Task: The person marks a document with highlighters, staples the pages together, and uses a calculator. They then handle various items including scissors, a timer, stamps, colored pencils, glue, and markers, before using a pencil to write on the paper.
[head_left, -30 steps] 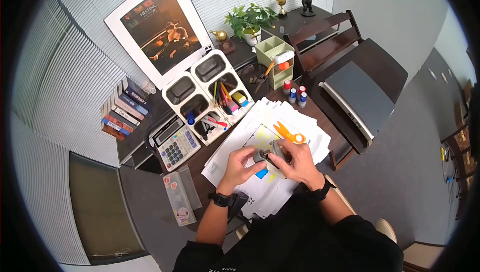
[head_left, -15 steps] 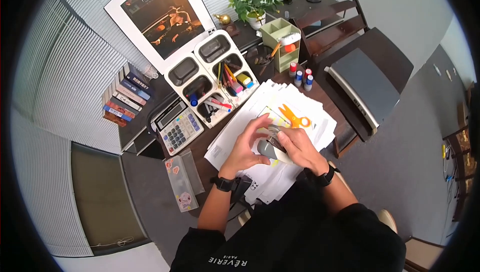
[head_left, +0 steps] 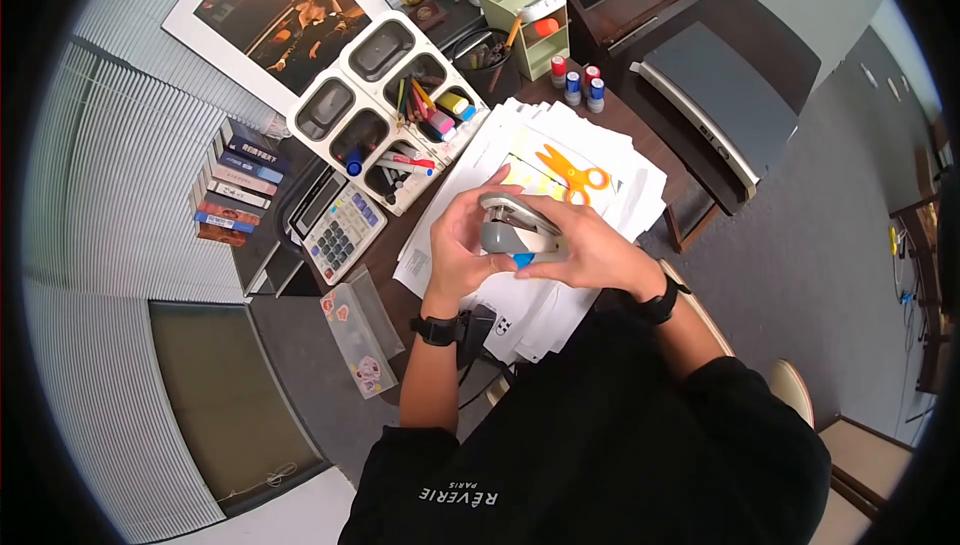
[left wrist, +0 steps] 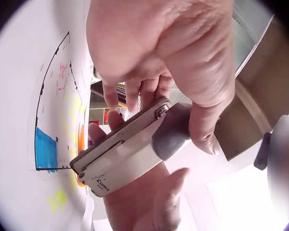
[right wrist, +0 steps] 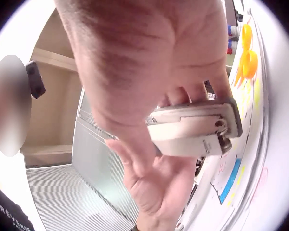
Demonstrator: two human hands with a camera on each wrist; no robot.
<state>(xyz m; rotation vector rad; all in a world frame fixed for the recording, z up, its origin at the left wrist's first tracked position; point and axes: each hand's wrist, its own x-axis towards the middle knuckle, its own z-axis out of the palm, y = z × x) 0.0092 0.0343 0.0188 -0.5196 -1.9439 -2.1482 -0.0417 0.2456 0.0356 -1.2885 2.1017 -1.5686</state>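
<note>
A white and grey stapler (head_left: 508,233) is held between both hands above a stack of papers (head_left: 627,157). My left hand (head_left: 458,247) curls about its grey end, the thumb pressed to the grey cap (left wrist: 171,132) in the left wrist view. From the other side my right hand (head_left: 592,248) grips the white body (right wrist: 188,137), with several fingers behind it. Orange scissors (head_left: 572,173) lie on the papers just beyond the hands. Beneath the stapler is a sheet with yellow marks and a blue patch (left wrist: 46,150).
A calculator (head_left: 343,235) and a clear stickered case (head_left: 357,340) stand left. Behind are a compartment organizer (head_left: 290,117) with pens, a green desk rack (head_left: 545,50) and several red and blue capped bottles (head_left: 572,90). A grey device (head_left: 715,105) sits on a chair at right.
The stapler has been turned in the hands, and its grey end now points to the left hand. The left fingers have closed in around that end. The head view has shifted.
</note>
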